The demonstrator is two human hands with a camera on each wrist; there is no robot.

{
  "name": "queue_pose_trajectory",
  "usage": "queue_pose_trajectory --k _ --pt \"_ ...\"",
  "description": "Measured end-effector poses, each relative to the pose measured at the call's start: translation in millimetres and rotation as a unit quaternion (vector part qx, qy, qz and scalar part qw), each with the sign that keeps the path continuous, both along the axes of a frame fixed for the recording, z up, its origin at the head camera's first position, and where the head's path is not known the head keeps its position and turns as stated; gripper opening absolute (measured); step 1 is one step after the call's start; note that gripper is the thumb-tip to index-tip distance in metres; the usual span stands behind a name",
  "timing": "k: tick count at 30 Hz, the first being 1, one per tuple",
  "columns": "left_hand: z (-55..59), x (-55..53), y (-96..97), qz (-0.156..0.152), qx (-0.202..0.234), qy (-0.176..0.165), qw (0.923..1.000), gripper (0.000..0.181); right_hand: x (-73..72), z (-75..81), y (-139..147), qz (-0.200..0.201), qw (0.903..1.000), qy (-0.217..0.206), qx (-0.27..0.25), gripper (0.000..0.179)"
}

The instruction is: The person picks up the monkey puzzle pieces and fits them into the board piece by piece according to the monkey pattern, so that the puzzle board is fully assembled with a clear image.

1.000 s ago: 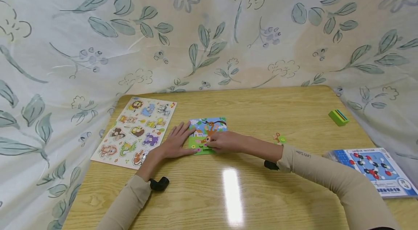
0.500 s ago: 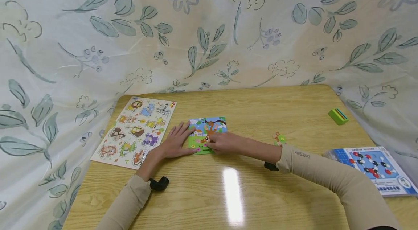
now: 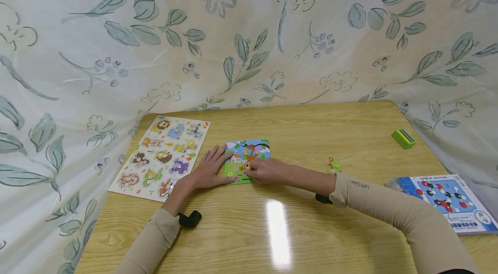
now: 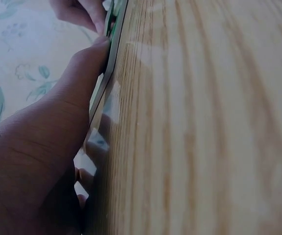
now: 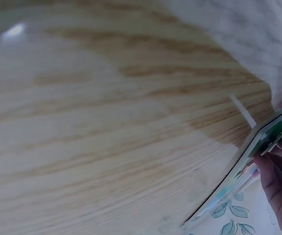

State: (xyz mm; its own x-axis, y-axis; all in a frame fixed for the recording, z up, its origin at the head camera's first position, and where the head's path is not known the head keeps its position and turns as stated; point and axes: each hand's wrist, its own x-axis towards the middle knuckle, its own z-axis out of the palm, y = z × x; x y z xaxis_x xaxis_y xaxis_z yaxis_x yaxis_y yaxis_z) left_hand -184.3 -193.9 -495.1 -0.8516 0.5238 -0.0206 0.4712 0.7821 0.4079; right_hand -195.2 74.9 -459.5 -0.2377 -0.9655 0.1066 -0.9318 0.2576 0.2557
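A small square picture puzzle (image 3: pixel 234 146) with a house, sky and a brown animal lies on the table. My left hand (image 3: pixel 208 173) rests flat with spread fingers over its left edge, the thumb along the bottom left corner. At the lower middle of the puzzle, my right hand (image 3: pixel 268 170) pinches a puzzle piece (image 3: pixel 247 176) that shows a green edge; the fingers cover most of it. In the left wrist view, the left thumb (image 4: pixel 89 63) presses by the board's edge (image 4: pixel 112 58). The right wrist view shows the board (image 5: pixel 229 183) edge-on. A loose puzzle piece (image 3: pixel 332 164) lies beyond the right forearm.
A large animal peg board (image 3: pixel 170 146) lies on the left of the wooden table (image 3: pixel 311 239). To the right are a green block with coloured stripes (image 3: pixel 403 139) and a blue-and-white packet with a molecule picture (image 3: pixel 447 200). Floral cloth (image 3: pixel 249 71) hangs behind.
Both hands stay nearly in place. The right fingers shift only slightly over the puzzle, still pinching the piece, while the left hand keeps resting on the board.
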Motion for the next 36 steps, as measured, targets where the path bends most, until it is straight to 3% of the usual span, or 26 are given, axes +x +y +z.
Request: queue_pose_trajectory --k 12,20,24,29,36 --pt "0.3 -1.0 0.6 -0.005 -0.001 0.006 1.0 0.088 0.2 -5.3 3.5 0.012 0.9976 0.064 -0.023 0.022" --pt "-1.8 -1.3 0.1 -0.004 0.0 0.002 1.0 0.088 1.3 -5.3 3.4 0.015 0.9963 0.081 -0.025 0.02" --pt "-3.3 -1.6 -0.3 -0.004 -0.002 0.002 1.0 0.088 0.4 -1.7 2.5 0.007 0.9991 0.042 -0.007 0.022" --pt "-3.5 -2.1 -0.3 -0.005 -0.004 0.002 1.0 0.088 -0.9 4.4 3.6 -0.007 0.9994 -0.024 0.025 0.038" --pt "-1.9 -1.1 -0.6 -0.003 -0.002 -0.002 1.0 0.088 0.4 8.6 6.5 -0.001 0.9978 -0.059 0.031 0.051"
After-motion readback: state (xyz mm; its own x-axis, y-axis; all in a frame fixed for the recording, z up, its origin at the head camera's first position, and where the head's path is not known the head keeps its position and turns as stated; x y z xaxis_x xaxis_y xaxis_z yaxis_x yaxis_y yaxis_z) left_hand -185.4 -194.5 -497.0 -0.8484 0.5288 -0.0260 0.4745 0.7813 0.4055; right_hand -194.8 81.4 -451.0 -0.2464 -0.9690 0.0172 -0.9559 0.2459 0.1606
